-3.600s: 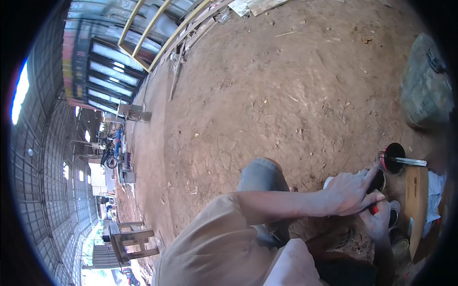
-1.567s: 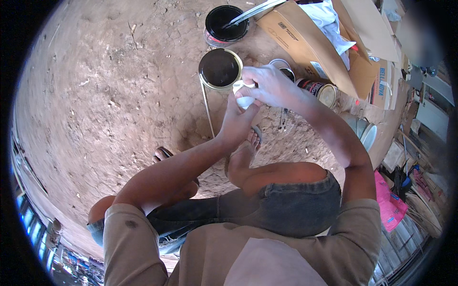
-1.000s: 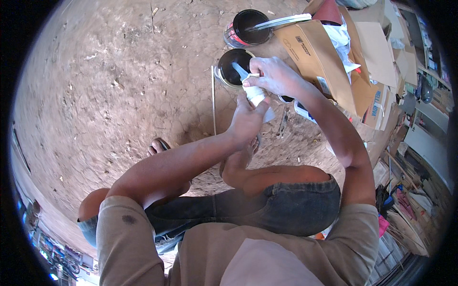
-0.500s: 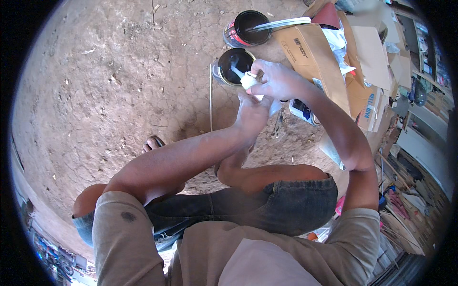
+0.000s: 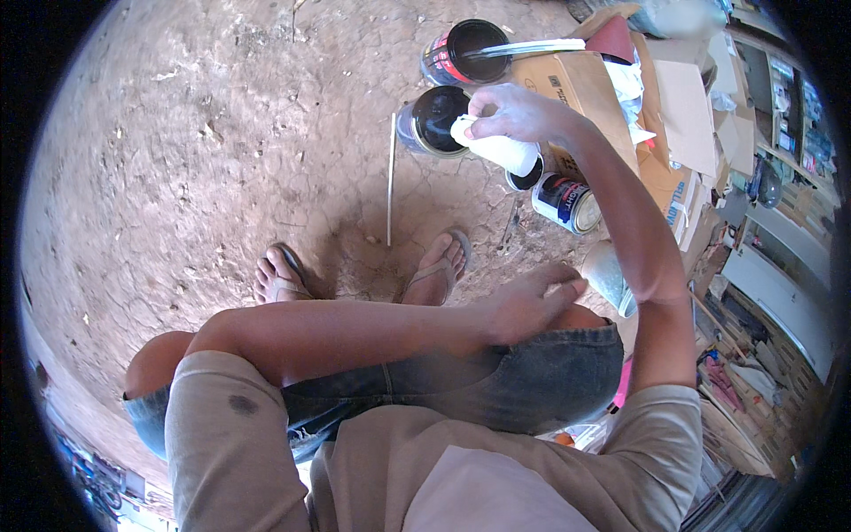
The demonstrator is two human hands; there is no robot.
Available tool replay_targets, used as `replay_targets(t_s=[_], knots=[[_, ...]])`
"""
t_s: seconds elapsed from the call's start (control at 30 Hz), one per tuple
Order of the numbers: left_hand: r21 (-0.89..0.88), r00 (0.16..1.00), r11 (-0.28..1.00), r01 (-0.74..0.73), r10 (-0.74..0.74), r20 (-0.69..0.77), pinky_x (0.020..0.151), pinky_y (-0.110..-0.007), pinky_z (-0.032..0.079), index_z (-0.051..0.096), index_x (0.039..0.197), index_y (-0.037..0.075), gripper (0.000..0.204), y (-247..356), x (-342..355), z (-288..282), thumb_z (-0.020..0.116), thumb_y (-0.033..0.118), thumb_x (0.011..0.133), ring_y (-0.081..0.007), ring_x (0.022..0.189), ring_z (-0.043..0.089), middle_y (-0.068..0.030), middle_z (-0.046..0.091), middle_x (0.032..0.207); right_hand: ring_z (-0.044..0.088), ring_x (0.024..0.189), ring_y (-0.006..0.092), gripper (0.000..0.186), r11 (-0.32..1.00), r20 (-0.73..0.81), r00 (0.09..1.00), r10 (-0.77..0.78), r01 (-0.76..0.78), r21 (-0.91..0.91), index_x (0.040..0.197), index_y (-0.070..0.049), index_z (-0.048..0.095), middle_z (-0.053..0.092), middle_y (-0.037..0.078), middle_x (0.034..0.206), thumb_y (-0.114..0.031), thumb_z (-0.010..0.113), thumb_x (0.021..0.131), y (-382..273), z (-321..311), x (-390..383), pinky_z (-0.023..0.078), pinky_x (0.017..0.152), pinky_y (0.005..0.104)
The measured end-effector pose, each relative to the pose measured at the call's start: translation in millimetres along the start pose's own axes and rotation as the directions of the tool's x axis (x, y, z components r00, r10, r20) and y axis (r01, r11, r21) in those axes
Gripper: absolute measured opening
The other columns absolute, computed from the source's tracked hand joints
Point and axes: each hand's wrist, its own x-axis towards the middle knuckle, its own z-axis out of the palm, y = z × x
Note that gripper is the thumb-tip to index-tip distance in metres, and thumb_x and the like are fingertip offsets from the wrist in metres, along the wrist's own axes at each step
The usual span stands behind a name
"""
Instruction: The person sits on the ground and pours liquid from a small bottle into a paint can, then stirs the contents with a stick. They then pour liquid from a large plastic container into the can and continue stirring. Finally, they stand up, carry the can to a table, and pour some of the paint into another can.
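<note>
Just above the right edge of an open dark can (image 5: 434,121), the right hand's (image 5: 496,115) narrowed fingers grip a white, roughly cylindrical item (image 5: 507,152), tilted. It partly hides a small open can (image 5: 525,181); a labelled can (image 5: 557,199) sits close by. Beyond are a cardboard box (image 5: 592,111) and another dark can (image 5: 452,58) holding pale sticks (image 5: 541,46). The left hand (image 5: 530,306), fingers loosely parted, is at the knee (image 5: 585,320).

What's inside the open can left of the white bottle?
Dark, glossy contents show. The white bottle in the right hand covers part of the open can; anything below the surface is hidden.
</note>
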Motion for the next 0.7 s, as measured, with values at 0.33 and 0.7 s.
replay_targets(t_s=[0.33,0.7], knots=[[-0.016,0.99,0.993,-0.118,0.119,0.074,0.103,-0.04,0.041,0.055,0.128,-0.003,0.054,4,0,0,0.042,0.044,0.104,-0.0333,0.118,0.058,-0.0226,0.062,0.123,0.068,0.087,0.0251,0.043,1.0,-0.064,0.998,0.013,-0.014,-0.013,0.108,-0.007,0.065,0.069,0.015,0.093,-0.04,0.075,0.082,-12,13,-18,0.051,0.074,0.0375],[-0.001,0.995,0.995,-0.101,0.101,-0.009,0.101,-0.043,0.043,0.056,0.123,-0.008,0.06,3,4,7,0.045,0.047,0.101,-0.0379,0.116,0.059,-0.0289,0.061,0.121,0.068,0.078,0.0283,0.039,0.997,-0.138,0.99,0.001,-0.011,-0.076,0.105,-0.009,0.066,0.069,0.013,0.083,-0.038,0.074,0.08,-17,16,-20,0.05,0.07,0.0395]])
